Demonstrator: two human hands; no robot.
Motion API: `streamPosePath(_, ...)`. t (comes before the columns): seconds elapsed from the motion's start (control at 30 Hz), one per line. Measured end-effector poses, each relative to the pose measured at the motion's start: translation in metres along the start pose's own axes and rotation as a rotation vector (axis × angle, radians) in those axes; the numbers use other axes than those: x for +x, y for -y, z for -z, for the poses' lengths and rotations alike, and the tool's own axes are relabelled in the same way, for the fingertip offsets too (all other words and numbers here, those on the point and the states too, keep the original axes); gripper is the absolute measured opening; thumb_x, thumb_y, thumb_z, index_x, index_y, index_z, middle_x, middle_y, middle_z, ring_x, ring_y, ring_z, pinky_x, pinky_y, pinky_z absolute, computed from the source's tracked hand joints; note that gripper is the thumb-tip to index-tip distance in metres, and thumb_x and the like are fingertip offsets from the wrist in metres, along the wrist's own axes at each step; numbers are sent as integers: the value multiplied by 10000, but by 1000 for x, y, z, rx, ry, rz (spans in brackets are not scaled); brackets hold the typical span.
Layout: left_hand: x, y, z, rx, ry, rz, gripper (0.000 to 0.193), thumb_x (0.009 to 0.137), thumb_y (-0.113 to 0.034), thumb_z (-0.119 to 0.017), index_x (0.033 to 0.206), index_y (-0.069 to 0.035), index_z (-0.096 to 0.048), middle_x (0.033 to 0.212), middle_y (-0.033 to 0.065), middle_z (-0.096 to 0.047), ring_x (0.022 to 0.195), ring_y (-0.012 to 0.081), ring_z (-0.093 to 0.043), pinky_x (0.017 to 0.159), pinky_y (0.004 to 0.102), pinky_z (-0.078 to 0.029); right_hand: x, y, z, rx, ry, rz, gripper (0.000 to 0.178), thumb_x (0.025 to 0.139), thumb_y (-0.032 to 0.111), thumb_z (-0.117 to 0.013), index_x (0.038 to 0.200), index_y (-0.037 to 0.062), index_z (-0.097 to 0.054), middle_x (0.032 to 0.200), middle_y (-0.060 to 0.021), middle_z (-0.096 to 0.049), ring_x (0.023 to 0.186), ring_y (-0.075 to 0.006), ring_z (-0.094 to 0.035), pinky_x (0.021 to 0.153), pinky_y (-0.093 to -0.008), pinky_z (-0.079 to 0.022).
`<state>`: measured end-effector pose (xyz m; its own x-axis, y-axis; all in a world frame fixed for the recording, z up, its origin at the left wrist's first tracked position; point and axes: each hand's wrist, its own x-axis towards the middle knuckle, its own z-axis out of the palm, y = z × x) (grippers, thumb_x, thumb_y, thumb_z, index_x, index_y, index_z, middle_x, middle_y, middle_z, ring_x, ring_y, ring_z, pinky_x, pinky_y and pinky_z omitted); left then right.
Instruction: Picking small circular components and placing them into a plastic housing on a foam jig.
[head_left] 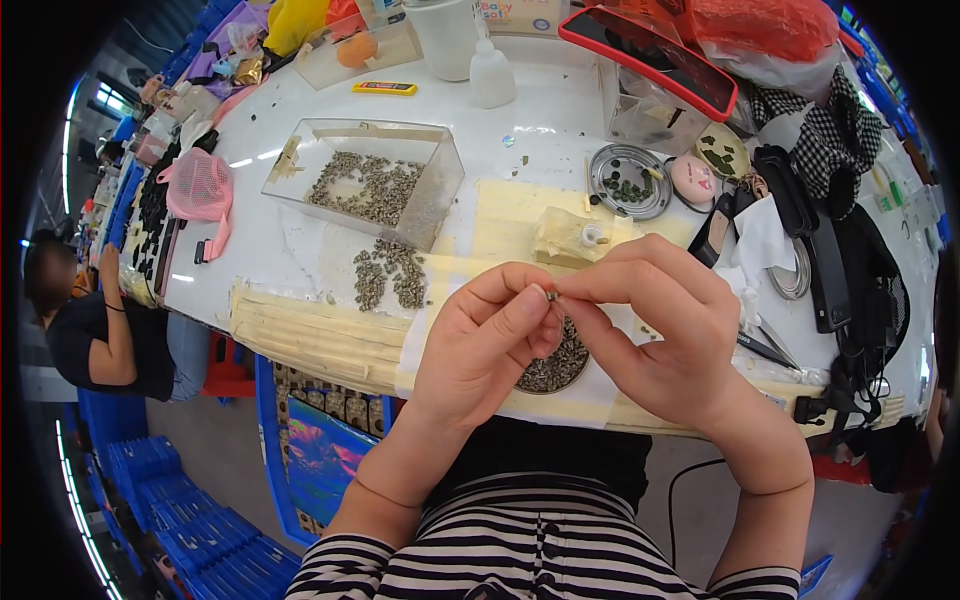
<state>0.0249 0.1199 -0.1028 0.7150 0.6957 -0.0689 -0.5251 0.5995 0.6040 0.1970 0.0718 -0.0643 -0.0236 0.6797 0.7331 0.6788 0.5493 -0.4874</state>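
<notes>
My left hand [483, 345] and my right hand [665, 325] meet above the near edge of the table, thumbs and forefingers pinched together. Between the fingertips is a tiny metal part [552, 296], too small to make out in detail. Both hands are closed on it. Just beneath them, partly hidden, lies a round dish [553, 386] full of small dark metal parts. Left of my hands a loose pile of small metal parts [385, 275] rests on the tabletop. Behind the pile, a clear plastic box [440, 190] tilts toward me with more such parts inside.
A round metal tin [655, 205] with dark green pieces stands right of centre, near a tape-covered block [560, 237]. Tweezers [768, 345] lie at right. A red-cased phone [655, 60], a white squeeze bottle [491, 75] and a yellow-labelled case [384, 89] are farther back. Another person [100, 320] sits at left.
</notes>
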Motion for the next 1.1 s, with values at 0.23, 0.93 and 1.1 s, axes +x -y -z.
streamPosePath(0.23, -1, 1, 0, 0, 12, -10, 162, 1018, -141, -574, 1111, -20, -628, 910, 27, -660, 801, 72, -592, 726, 233, -472, 0, 0, 0, 12, -10, 12, 191, 739, 15, -756, 919, 68, -721, 712, -38, -579, 589, -204, -577, 512, -316, -439)
streamPosePath(0.93, -3, 1, 1, -12, -14, -10, 155, 1024, -136, -561, 1117, -27, -621, 907, 28, -650, 813, 79, -596, 736, 236, -480, -3, 0, -3, 8, -6, -1, 190, 739, 19, -752, 916, 74, -713, 705, -31, -572, 586, -199, -575, 509, -315, -439)
streamPosePath(1.1, -3, 1, 0, -6, -15, -19, 156, 1026, -134, -557, 1113, -21, -620, 899, 30, -643, 807, 82, -584, 730, 236, -473, -3, -1, -2, 10, 2, -7, 196, 742, 24, -752, 928, 76, -718, 706, -31, -573, 588, -200, -576, 512, -317, -441)
